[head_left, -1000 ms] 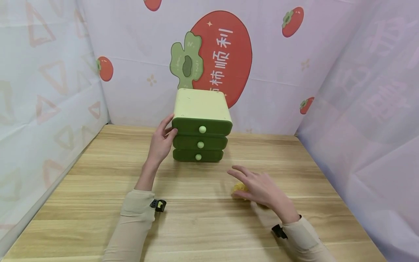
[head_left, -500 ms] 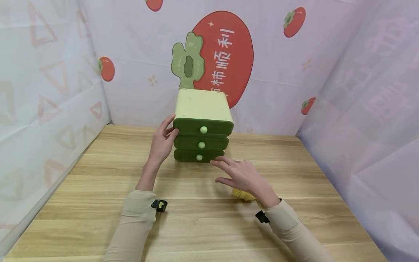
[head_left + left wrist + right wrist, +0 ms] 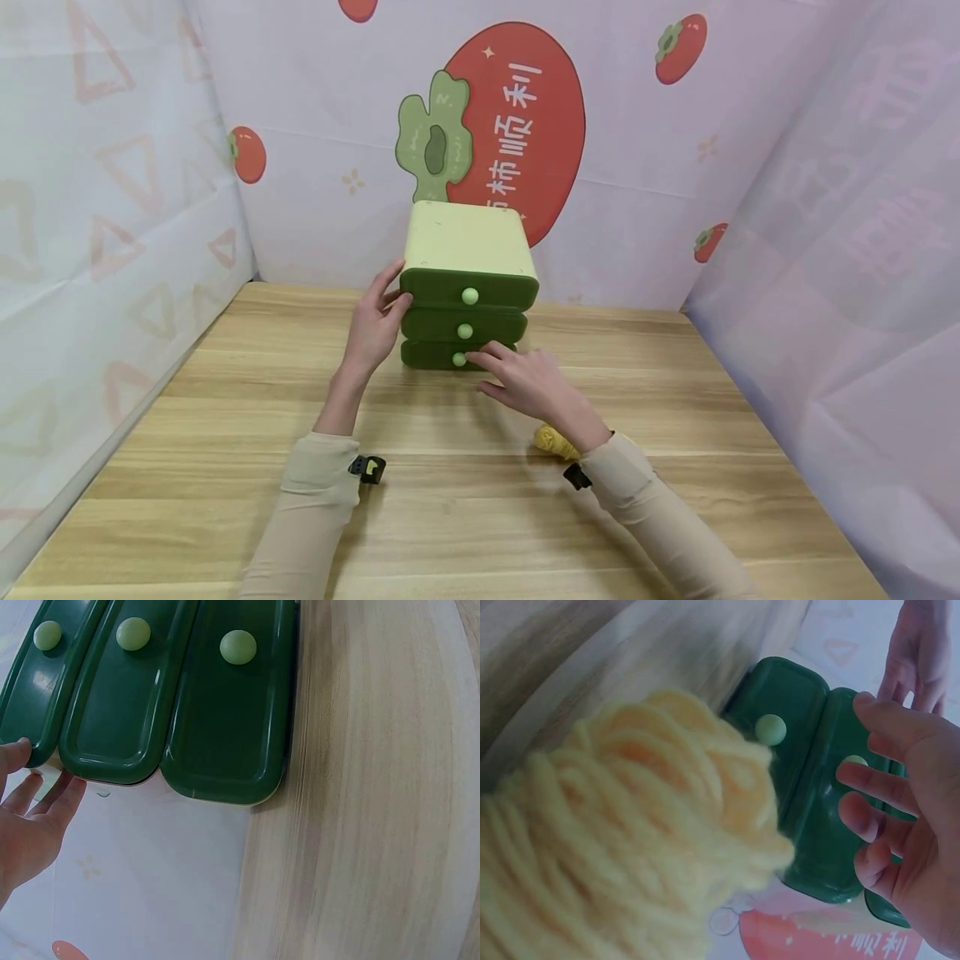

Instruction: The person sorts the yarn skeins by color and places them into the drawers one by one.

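Wood-grain counter (image 3: 225, 492) in front of you.
Drawer unit (image 3: 467, 280) stands toward back; yellow yarn bundle (image 3: 552, 442) lies nearer you.

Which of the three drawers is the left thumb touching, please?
The top drawer: the left hand has a thumb on its left end, not on the middle drawer or bottom drawer.

The drawer cabinet (image 3: 469, 275) has a cream-yellow top (image 3: 471, 237), plain dark green fronts (image 3: 437, 288) and light green knobs (image 3: 470, 296); the yarn (image 3: 555, 442) at the head view's 5 o'clock is yellow. The sleeves (image 3: 300, 525) are plain beige, the tabletop (image 3: 225, 425) streaky tan wood. At 12 o'clock the whitish back wall (image 3: 322, 225) bears a red fruit (image 3: 551, 125) with white characters (image 3: 513, 133), at 9 o'clock the left wall (image 3: 52, 150) faint reddish triangles (image 3: 99, 62).
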{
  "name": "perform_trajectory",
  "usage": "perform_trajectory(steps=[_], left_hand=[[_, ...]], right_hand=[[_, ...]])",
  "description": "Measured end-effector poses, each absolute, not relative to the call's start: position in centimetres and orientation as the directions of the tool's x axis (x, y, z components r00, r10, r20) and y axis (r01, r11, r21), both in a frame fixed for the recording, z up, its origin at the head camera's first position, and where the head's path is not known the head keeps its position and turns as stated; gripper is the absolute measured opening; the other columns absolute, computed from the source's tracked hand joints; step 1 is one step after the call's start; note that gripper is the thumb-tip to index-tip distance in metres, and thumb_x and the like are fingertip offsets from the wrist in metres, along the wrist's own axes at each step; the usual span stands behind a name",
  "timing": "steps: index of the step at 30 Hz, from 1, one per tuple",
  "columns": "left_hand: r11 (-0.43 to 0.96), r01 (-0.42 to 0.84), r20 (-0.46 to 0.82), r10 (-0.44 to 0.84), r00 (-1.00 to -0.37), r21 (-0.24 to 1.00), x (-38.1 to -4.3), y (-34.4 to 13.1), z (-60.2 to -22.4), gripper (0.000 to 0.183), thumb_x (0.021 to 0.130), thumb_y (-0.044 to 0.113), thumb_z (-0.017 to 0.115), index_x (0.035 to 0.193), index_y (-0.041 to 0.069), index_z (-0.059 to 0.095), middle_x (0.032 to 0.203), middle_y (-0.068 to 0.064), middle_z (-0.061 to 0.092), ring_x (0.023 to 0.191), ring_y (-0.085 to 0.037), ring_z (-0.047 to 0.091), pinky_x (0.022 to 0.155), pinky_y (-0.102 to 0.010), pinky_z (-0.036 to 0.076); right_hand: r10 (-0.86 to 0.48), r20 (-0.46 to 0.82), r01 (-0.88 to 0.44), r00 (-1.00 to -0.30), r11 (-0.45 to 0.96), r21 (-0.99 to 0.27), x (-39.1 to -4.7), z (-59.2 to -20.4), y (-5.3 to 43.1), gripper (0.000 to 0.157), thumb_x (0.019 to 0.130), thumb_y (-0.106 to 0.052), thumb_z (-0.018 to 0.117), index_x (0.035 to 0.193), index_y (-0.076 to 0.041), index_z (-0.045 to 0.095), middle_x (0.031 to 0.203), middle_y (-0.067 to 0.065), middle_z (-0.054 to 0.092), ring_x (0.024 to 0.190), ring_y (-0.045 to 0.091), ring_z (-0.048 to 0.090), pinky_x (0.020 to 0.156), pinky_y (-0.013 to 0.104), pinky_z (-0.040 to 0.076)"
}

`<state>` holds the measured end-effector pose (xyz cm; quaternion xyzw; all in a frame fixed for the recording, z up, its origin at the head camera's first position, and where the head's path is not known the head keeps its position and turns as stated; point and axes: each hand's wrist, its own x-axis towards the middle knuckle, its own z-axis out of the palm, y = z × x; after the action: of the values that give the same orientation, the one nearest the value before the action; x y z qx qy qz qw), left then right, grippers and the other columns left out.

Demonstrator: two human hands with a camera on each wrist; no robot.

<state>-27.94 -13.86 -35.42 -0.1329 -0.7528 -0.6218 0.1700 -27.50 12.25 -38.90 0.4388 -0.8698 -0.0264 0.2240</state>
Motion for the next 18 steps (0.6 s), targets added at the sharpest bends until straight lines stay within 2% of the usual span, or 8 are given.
perform_trajectory(steps=[9, 14, 18], left_hand=[[0.182, 0.408, 0.417, -0.017, -0.909, 0.895, -28.0, -13.9, -35.5, 0.053, 0.102, 0.006, 0.053, 0.153, 0.012, 0.039, 0.161, -0.009, 0.033, 0.134, -0.039, 0.050, 0.111, -0.050, 0.044], [0.183, 0.404, 0.414, -0.017, -0.910, 0.896, -28.0, -13.9, -35.5, 0.053, 0.102, 0.006, 0.053, 0.153, 0.013, 0.039, 0.161, -0.009, 0.033, 0.134, -0.039, 0.049, 0.110, -0.050, 0.045], [0.187, 0.407, 0.418, -0.018, -0.908, 0.894, -28.0, -13.8, -35.4, 0.053, 0.102, 0.006, 0.053, 0.153, 0.013, 0.039, 0.161, -0.008, 0.033, 0.134, -0.039, 0.050, 0.109, -0.050, 0.046]], right_hand=[[-0.745, 0.385, -0.735, -0.545, 0.645, 0.209, -29.0, -40.1, 10.7, 0.038, 0.088, -0.033, 0.076, 0.123, -0.021, 0.068, 0.105, -0.003, 0.067, 0.051, 0.009, 0.050, 0.038, 0.024, 0.034], [-0.725, 0.396, -0.707, -0.563, 0.671, 0.223, -29.6, -40.6, 9.8, 0.037, 0.087, -0.032, 0.078, 0.121, -0.022, 0.068, 0.104, -0.003, 0.069, 0.058, 0.010, 0.058, 0.042, 0.027, 0.041], [-0.723, 0.413, -0.700, -0.554, 0.673, 0.238, -30.1, -40.9, 9.2, 0.033, 0.086, -0.030, 0.079, 0.116, -0.023, 0.071, 0.097, -0.004, 0.071, 0.058, 0.010, 0.058, 0.042, 0.026, 0.040]])
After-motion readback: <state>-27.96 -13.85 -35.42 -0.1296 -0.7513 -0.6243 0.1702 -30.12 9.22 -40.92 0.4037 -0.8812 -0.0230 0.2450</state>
